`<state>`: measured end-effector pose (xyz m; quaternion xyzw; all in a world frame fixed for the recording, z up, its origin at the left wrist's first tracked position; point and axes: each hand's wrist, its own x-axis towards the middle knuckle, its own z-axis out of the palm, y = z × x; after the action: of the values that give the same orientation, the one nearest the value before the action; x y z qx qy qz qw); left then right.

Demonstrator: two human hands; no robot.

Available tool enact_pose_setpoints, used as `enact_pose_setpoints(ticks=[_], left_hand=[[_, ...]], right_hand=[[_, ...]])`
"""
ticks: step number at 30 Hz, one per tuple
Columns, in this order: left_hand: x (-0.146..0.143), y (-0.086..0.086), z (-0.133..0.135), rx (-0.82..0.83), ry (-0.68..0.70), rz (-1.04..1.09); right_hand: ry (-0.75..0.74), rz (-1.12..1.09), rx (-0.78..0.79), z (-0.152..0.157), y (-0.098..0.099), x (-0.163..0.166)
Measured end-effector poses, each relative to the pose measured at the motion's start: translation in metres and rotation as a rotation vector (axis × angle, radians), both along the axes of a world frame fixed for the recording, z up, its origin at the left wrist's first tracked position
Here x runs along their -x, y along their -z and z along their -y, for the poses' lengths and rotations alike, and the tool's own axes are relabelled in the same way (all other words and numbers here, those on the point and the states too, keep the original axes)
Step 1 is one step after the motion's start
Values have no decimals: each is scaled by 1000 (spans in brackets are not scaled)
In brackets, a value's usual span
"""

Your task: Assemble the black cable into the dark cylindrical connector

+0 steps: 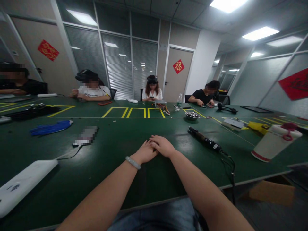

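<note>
My left hand (145, 152) lies on the green table (101, 179), a pale bangle (133, 162) round its wrist. Across its fingers rests my right hand (164, 146), so the two overlap and touch. Both look relaxed and flat, with nothing held; part of the left fingers is hidden beneath the right hand. Right of my hands lies a black electric screwdriver (204, 139) with a cable. To their left is a blurred-out phone (86, 136), plugged by a cord into a white power bank (26, 186).
A blue glove (51, 127) lies far left. Farther out are a metal bowl (192, 115), a water bottle (179, 102) and yellow tape outlines (138, 108). A white tumbler (274, 142) stands at the right. Several people sit along the far side.
</note>
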<state>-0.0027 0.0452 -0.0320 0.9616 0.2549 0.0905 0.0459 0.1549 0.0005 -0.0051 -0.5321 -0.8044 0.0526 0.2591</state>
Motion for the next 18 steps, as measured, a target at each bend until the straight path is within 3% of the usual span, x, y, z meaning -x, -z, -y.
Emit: enact_pose_setpoints(ticks=[3, 7, 11, 14, 18], left_hand=[[4, -5, 1, 62, -66, -1], [9, -13, 3, 118, -45, -17], [12, -17, 4, 151, -35, 3], [13, -18, 5, 165, -36, 3], [14, -18, 6, 173, -39, -2]], right_hand=[[376, 8, -136, 3, -7, -41], [1037, 44, -310, 24, -12, -116], [1571, 64, -239, 60, -7, -186], [1662, -16, -23, 81, -3, -221], [1516, -118, 204, 88, 1, -242]])
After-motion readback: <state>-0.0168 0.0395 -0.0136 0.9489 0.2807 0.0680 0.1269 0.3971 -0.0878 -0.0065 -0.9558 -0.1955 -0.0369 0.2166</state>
